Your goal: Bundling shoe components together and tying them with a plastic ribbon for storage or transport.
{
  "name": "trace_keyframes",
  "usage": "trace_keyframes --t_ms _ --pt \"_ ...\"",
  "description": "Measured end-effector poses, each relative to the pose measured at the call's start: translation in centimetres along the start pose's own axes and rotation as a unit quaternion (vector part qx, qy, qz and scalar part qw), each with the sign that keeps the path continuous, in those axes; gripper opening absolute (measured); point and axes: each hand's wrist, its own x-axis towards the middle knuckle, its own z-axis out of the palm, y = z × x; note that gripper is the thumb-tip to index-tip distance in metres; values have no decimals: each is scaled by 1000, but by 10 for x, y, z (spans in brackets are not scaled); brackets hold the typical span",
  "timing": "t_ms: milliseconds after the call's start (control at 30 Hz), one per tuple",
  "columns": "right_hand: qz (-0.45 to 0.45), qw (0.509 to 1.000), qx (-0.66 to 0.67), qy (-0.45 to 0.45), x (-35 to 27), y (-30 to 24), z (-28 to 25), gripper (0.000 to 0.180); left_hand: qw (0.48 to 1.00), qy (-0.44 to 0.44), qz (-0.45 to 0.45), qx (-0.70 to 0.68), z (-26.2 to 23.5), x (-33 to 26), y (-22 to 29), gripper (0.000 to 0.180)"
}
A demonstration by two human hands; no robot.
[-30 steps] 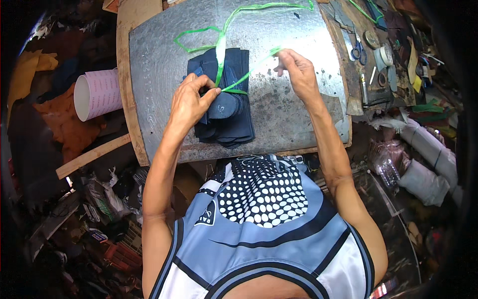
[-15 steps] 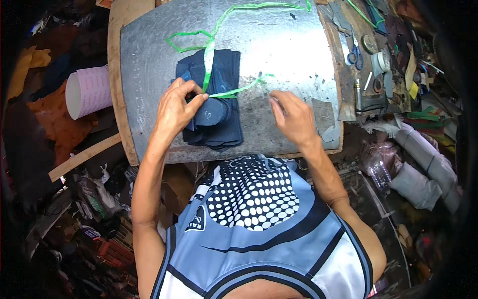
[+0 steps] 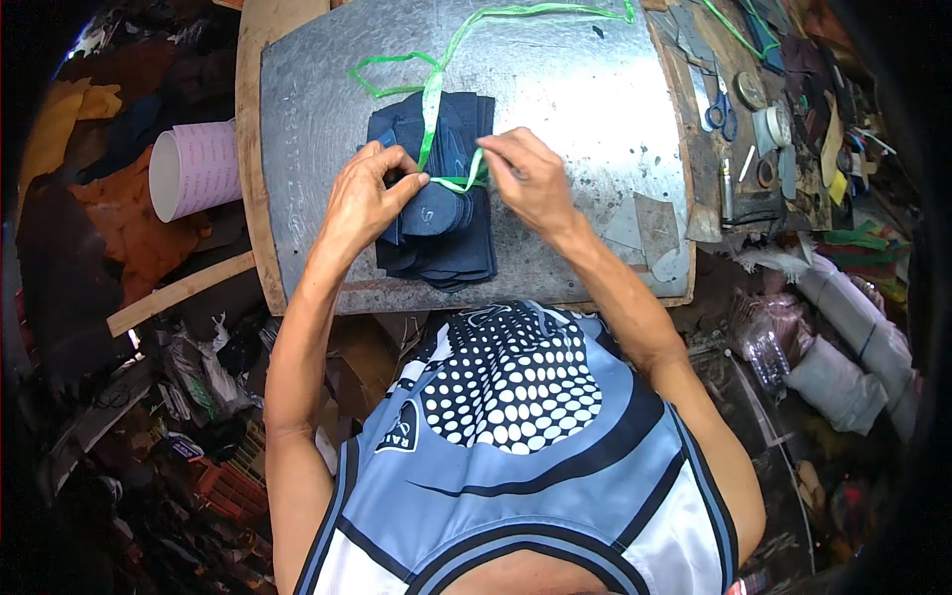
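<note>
A stack of dark blue cut pieces [image 3: 478,238] lies on the metal-topped table, with a smaller bundle of rounded dark pieces [image 3: 432,214] on top of it. Bright green plastic ribbon [image 3: 432,104] crosses that bundle, its long tail running to the far edge of the table. My left hand [image 3: 375,190] is closed at the bundle's left side, thumb and forefinger pinching the ribbon where its strands meet. To the right, my right hand [image 3: 526,178] pinches the short end of the ribbon, just above the stack's right edge.
The metal sheet [image 3: 585,109] has a wooden border. Blue-handled scissors [image 3: 722,117], tape rolls and scraps lie on the bench at right. A pale printed roll [image 3: 193,171] stands off the left edge, above a wooden slat [image 3: 178,295]. Plastic-wrapped bundles [image 3: 838,385] lie at lower right.
My right hand has moved left and away from me to the bundle, and now grips the ribbon's short end. My left hand keeps its pinch. The whole view has shifted slightly.
</note>
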Motion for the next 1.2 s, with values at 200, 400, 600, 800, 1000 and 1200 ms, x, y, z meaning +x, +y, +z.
trace_keyframes --t_ms 200,400,600,800,1000,1200 --pt "150 978 134 -62 1 -20 24 13 1000 -3 -3 -1 -2 2 -2 17" --pt "82 976 81 -184 2 -22 12 20 1000 -1 -6 -11 -3 2 -2 17" --pt "-13 947 -52 -316 24 -27 -3 20 1000 1 1 0 -1 0 -3 18" --pt "45 884 151 -440 53 25 12 17 1000 4 6 21 0 1 3 18" --pt "159 644 169 -729 108 27 21 19 1000 -1 -7 20 -1 0 0 19" --pt "53 719 191 -666 91 33 18 24 1000 2 2 21 0 1 1 19"
